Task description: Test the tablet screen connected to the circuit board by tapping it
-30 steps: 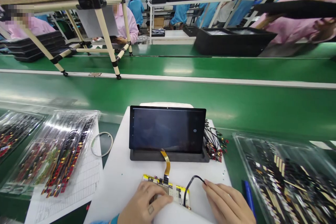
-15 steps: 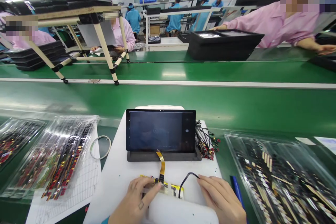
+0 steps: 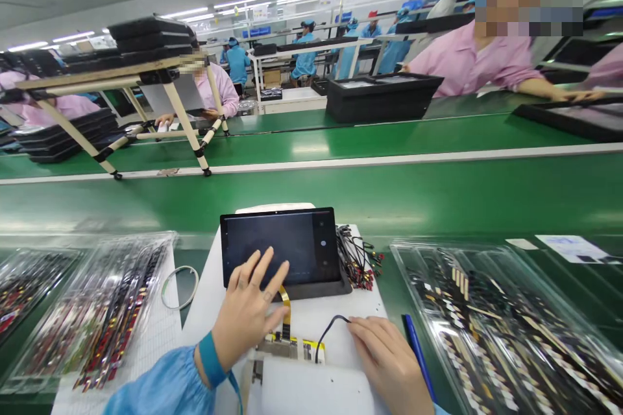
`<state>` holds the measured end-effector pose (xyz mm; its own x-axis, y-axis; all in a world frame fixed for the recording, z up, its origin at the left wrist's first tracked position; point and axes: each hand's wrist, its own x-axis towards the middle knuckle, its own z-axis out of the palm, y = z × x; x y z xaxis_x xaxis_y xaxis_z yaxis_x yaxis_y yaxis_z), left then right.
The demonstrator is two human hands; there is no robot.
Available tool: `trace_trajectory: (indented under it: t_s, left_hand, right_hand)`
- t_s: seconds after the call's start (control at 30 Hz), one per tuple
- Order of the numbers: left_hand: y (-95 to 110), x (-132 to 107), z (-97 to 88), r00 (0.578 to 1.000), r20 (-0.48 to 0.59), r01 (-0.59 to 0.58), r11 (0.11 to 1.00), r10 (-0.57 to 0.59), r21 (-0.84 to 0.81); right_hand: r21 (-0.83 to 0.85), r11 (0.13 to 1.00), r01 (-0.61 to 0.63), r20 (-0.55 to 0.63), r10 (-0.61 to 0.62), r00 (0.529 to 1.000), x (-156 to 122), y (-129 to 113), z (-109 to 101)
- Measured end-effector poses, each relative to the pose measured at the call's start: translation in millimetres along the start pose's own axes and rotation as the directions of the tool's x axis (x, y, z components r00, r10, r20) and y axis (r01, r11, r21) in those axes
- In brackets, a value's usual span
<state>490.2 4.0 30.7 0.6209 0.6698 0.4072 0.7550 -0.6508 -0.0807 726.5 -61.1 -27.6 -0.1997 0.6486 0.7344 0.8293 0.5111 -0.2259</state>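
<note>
My left hand (image 3: 248, 308) is raised with its fingers spread, over the lower left of a dark tablet display (image 3: 280, 248); I cannot tell whether it touches the glass. The display stands tilted in a dark grey holder (image 3: 316, 292). An amber flat flex ribbon (image 3: 285, 306) runs from behind my left hand's fingers down to a yellow-edged circuit board (image 3: 287, 348), which lies on a white work mat (image 3: 209, 311). My right hand (image 3: 384, 356) pinches the end of a thin black cable (image 3: 328, 331) that curves down to the board.
A bunch of black wires with red connectors (image 3: 357, 258) lies right of the display. Clear plastic trays of parts (image 3: 97, 311) (image 3: 487, 331) flank the mat, with a blue pen (image 3: 418, 356) and a wire loop (image 3: 179, 286) nearby. Co-workers (image 3: 477, 58) sit beyond a green conveyor (image 3: 311, 194).
My left hand has lifted off the circuit board and moved up over the display, fingers spread. The view has swung, tilting the scene. My right hand still holds the black cable.
</note>
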Motion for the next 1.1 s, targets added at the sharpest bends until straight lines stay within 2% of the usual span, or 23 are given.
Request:
trace_trajectory:
  t_s: [0.1,0.2,0.33,0.5,0.6,0.73,0.83,1.0,1.1]
  left_hand:
    - [-13,2,20.2,0.993,-0.080,0.092,0.989,-0.083,0.112]
    - [-20,5,28.1,0.989,-0.114,0.111,0.982,-0.094,0.154]
    - [-18,7,24.2,0.986,-0.148,0.104,0.983,-0.082,0.152]
    - [-12,11,5.6,0.982,-0.173,0.085,0.996,-0.079,0.028]
    - [-7,23,-6.7,0.971,-0.236,0.036,0.999,-0.026,0.038]
    - [1,48,-10.7,0.976,-0.217,0.001,0.992,0.027,0.127]
    - [5,64,-6.5,0.975,-0.217,-0.012,0.992,0.039,0.129]
    - [8,85,9.1,0.974,-0.203,-0.094,0.995,0.097,0.027]
    - [8,94,21.1,0.979,-0.196,-0.050,0.999,0.049,-0.002]
  right_hand:
    - [-0.001,1.000,-0.008,-0.013,0.008,1.000,4,-3,1]
    - [0.011,1.000,-0.021,-0.022,0.021,1.000,7,-5,1]
    - [0.026,0.999,-0.036,-0.043,0.037,0.998,9,-7,2]
    - [0.038,0.998,-0.049,-0.062,0.051,0.997,7,-8,6]
    - [0.048,0.997,-0.054,-0.058,0.056,0.997,5,-8,8]
    - [0.049,0.997,-0.057,-0.054,0.060,0.997,3,-8,8]
    - [0.047,0.997,-0.056,-0.050,0.058,0.997,5,-8,8]
    - [0.047,0.997,-0.058,-0.057,0.060,0.997,6,-8,8]
    - [0.049,0.997,-0.057,-0.051,0.060,0.997,5,-8,8]
